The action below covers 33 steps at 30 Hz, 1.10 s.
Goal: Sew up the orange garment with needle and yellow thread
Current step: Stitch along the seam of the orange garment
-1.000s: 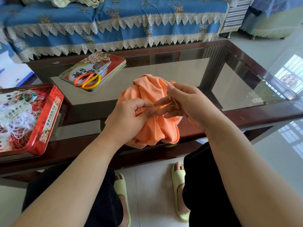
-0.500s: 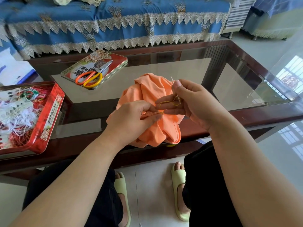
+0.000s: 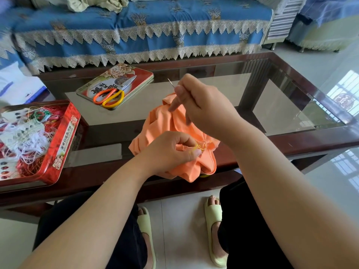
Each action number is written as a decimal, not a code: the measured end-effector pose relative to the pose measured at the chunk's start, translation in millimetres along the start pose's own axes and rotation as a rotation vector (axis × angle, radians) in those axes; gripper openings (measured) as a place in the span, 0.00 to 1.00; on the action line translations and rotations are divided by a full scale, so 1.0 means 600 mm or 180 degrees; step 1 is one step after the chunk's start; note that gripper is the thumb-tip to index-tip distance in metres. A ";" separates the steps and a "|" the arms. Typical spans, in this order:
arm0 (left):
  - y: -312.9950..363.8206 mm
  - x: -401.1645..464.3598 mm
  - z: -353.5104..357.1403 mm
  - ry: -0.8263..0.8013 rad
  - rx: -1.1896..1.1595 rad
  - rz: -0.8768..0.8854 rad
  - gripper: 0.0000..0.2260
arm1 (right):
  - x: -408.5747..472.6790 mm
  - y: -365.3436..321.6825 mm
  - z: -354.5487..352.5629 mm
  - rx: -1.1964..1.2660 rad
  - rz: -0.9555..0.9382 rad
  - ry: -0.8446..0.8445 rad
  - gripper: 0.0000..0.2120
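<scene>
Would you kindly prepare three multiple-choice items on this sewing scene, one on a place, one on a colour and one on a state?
1. Where do the scissors lie?
A. on the flat tin lid
B. in the red tin of threads
C. on the floor

2. What colours are the scissors' handles?
A. both blue
B. one orange, one yellow
C. both black

3. What is the right hand doing?
A. resting flat on the table
B. gripping the scissors
C. pinching the needle, raised above the orange garment

Answers:
1 A, they rest on the printed lid on the glass top.
2 B, an orange loop sits beside a yellow one.
3 C, the needle's tip sticks up from its fingertips, while the left hand pinches the cloth at the yellow thread.
</scene>
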State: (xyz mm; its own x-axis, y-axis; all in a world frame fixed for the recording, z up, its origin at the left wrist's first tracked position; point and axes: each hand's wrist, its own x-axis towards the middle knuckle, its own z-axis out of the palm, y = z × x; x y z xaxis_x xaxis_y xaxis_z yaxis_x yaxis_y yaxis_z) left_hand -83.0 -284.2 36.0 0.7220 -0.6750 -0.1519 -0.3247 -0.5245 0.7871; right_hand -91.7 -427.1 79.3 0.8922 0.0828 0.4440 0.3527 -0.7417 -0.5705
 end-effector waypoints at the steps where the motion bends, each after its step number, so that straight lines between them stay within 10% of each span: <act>1: 0.000 -0.001 -0.001 -0.0047 -0.0029 0.0032 0.05 | 0.009 -0.002 0.002 -0.0052 -0.0053 0.0042 0.09; 22: 0.000 0.003 0.000 -0.0204 -0.0146 0.0268 0.05 | 0.056 -0.047 0.027 0.2785 0.0553 -0.0292 0.13; 33: -0.005 0.008 0.020 -0.0395 0.0265 0.0165 0.05 | 0.061 -0.062 0.015 0.1351 0.0123 0.0076 0.14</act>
State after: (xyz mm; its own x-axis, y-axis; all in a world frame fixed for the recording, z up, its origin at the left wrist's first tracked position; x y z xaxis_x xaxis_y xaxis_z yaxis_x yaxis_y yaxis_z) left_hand -86.0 -292.1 25.9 0.6236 -0.7585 -0.1893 -0.4126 -0.5250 0.7444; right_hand -69.6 -390.7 110.6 0.9020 0.0412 0.4297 0.4084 -0.4039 -0.8186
